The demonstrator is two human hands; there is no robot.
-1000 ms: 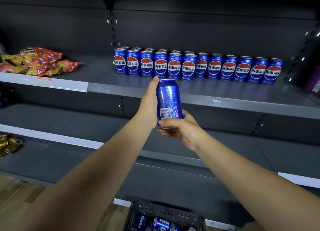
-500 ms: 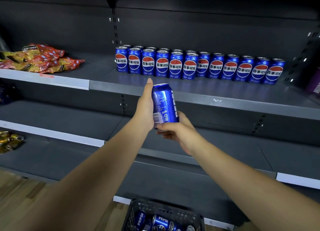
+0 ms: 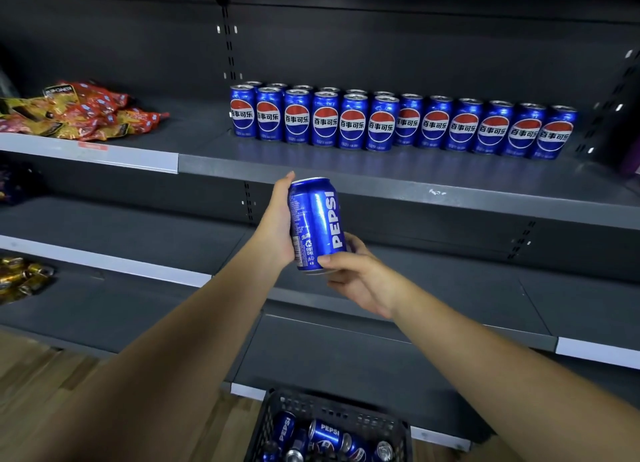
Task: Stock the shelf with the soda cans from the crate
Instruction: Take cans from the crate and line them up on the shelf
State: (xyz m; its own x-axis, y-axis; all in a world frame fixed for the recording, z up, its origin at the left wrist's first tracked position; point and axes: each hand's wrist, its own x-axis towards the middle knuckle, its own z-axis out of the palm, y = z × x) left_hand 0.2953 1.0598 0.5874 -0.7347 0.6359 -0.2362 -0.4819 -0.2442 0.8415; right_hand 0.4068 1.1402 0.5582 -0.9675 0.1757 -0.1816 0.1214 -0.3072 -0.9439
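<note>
Hands close together on one blue soda can (image 3: 317, 224), which hangs in the air in front of the shelf (image 3: 381, 181), just below its front edge and touching none of the boards. The can is nearly upright, its top toward the shelf and the word PEPSI running up the side that faces the camera. The left hand (image 3: 275, 231) wraps the can from the left, with one fingertip reaching up to the rim; its other fingers are hidden behind the can. The right hand (image 3: 362, 281) grips the lower end, thumb pressed on the front near the base and fingers curled round the back. On the shelf above, a row of cans (image 3: 408, 127) stands upright with the round logos facing out, and a second row shows behind the left half of it. Well to the left on the same level lie red and yellow snack bags (image 3: 86, 111). On the lower shelf (image 3: 104, 264), at the far left, sits a small heap of gold packets (image 3: 20, 278). At the bottom of the view a black crate (image 3: 346, 415) stands on the wooden floor (image 3: 41, 375) against the base of the shelving, with loose cans (image 3: 329, 434) lying on their sides inside it.
</note>
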